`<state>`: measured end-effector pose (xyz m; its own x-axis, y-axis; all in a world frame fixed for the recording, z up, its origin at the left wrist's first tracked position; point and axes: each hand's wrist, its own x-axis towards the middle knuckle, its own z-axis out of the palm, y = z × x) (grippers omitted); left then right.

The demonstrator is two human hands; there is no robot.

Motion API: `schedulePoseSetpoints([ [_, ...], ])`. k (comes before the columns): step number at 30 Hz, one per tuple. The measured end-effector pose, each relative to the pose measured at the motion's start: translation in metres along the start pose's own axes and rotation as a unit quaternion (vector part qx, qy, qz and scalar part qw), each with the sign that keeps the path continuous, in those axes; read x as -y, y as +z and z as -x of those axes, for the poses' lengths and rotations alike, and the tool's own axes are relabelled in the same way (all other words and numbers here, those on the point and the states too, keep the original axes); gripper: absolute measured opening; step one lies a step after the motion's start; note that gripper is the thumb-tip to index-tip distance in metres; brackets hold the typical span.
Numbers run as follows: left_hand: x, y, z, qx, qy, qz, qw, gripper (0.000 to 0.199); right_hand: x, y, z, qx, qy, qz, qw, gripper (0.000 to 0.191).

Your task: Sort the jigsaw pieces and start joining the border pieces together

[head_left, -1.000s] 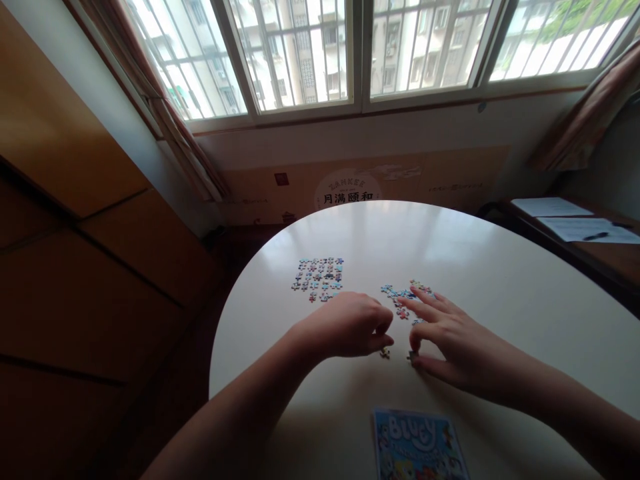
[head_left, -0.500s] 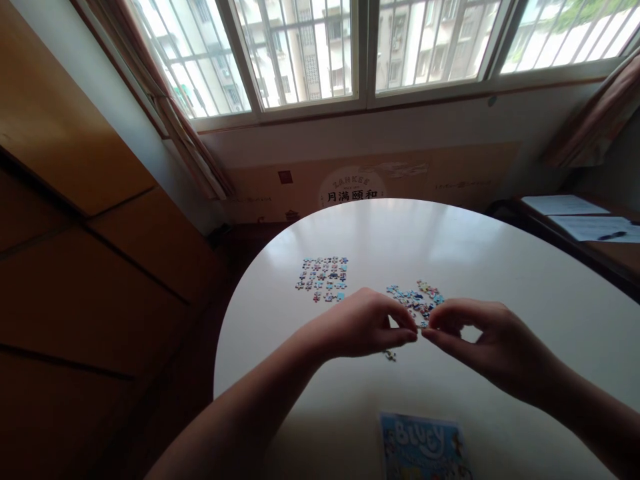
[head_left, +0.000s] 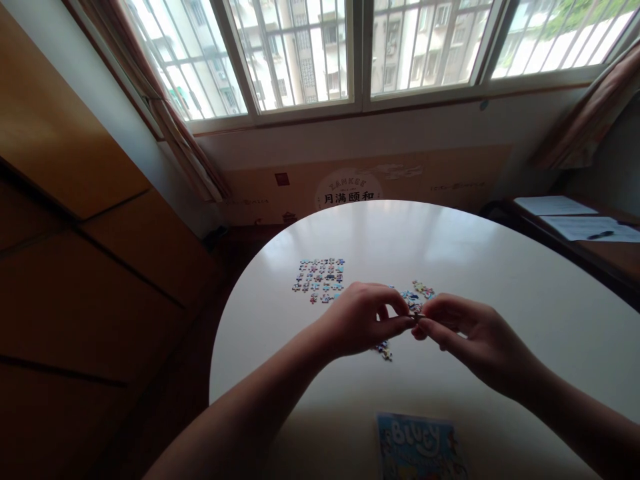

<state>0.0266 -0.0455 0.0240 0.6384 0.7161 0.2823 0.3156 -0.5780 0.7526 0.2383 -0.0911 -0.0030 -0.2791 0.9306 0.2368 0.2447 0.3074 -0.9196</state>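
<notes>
Over the white round table (head_left: 480,253), my left hand (head_left: 363,317) pinches a small puzzle piece (head_left: 417,316) between thumb and fingers. My right hand (head_left: 465,330) grips the same spot from the other side, so the fingertips of both hands meet; whether there is one piece or two joined cannot be made out. Behind the fingers lies a loose heap of puzzle pieces (head_left: 412,299), partly hidden. Several more pieces (head_left: 384,351) lie below my left hand. To the left, other pieces (head_left: 319,277) are spread in neat rows.
A blue "Bluey" box (head_left: 420,447) lies at the table's near side. Papers with a pen (head_left: 590,227) rest on a dark side table at the right. Wooden cabinets (head_left: 90,267) stand at the left, and a barred window (head_left: 300,53) is ahead.
My hands have come closer together and risen slightly, the fingertips now overlapping at the puzzle piece. More of the pieces below my left hand show. The view has shifted slightly.
</notes>
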Motion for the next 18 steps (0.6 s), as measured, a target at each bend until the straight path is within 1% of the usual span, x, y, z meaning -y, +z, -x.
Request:
schedulePoseSetpoints([
  [5, 0.0, 0.007, -0.001, -0.014, -0.043, 0.089, 0.995, 0.007, 0.0, 0.001, -0.001, 0.029, 0.03, -0.049, 0.998, 0.022],
  [7, -0.001, 0.007, -0.002, -0.011, -0.066, 0.142, 0.988, 0.009, -0.001, 0.002, -0.001, 0.035, 0.031, -0.041, 0.998, 0.023],
  [9, -0.002, 0.001, -0.003, -0.006, -0.089, 0.182, 0.979, 0.013, -0.001, 0.003, -0.001, 0.035, 0.024, -0.012, 0.999, 0.023],
  [11, 0.001, -0.015, -0.002, -0.015, -0.109, 0.172, 0.979, 0.017, -0.003, 0.003, 0.0, 0.027, 0.003, 0.029, 0.999, 0.023],
  [12, 0.004, -0.027, -0.001, -0.025, -0.122, 0.138, 0.983, 0.019, -0.004, 0.003, 0.001, 0.022, -0.011, 0.05, 0.998, 0.023],
  [13, 0.009, -0.042, 0.002, -0.047, -0.13, 0.083, 0.987, 0.019, -0.006, 0.003, 0.002, 0.018, -0.027, 0.069, 0.997, 0.021],
  [14, 0.015, -0.057, 0.005, -0.054, -0.144, 0.018, 0.988, 0.018, -0.007, 0.003, 0.002, 0.016, -0.042, 0.085, 0.995, 0.02],
  [16, 0.031, -0.089, 0.014, -0.04, -0.194, -0.105, 0.974, 0.018, -0.011, 0.003, 0.003, 0.018, -0.065, 0.106, 0.992, 0.017],
  [18, 0.049, -0.115, 0.024, -0.003, -0.267, -0.166, 0.949, 0.02, -0.013, 0.003, 0.003, 0.02, -0.08, 0.117, 0.99, 0.017],
])
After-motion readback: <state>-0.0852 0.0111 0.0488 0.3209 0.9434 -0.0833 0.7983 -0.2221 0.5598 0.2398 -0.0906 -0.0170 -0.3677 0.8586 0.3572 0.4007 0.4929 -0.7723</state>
